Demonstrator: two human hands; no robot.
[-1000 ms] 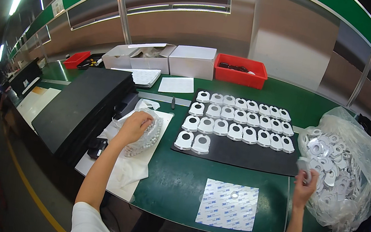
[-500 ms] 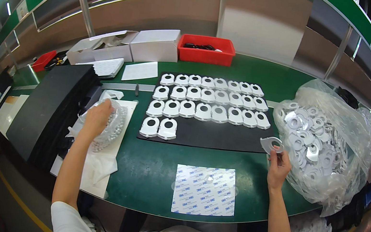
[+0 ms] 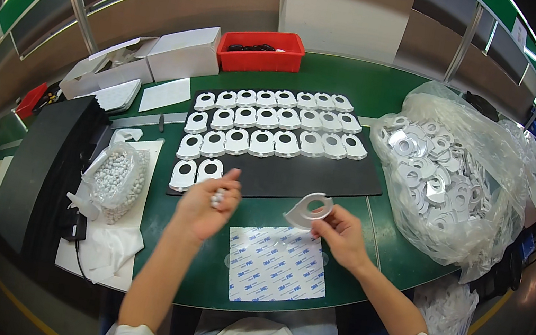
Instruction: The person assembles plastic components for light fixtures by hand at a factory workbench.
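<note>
My left hand (image 3: 207,205) is palm up with curled fingers, holding a few small white balls (image 3: 218,197). Between the thumb and fingers of my right hand (image 3: 342,237) is a white plastic ring-shaped part (image 3: 309,210), tilted above the table. Below both hands lies a square printed backing sheet (image 3: 277,266), white with blue marks. Beyond them, rows of similar white parts (image 3: 261,141) cover much of a black mat (image 3: 268,167). An open clear bag of small white balls (image 3: 114,175) stands at the left.
A large clear plastic bag (image 3: 433,99) at the right holds many loose white parts (image 3: 445,175). Black boards (image 3: 47,167) are stacked at the left. A red bin (image 3: 260,62), white cartons (image 3: 184,52) and a paper sheet (image 3: 166,94) line the back of the green table (image 3: 195,275).
My left hand has come out of the bag of balls and moved right with some in it. My right hand has brought the ring-shaped part left, toward the middle. The view has shifted.
</note>
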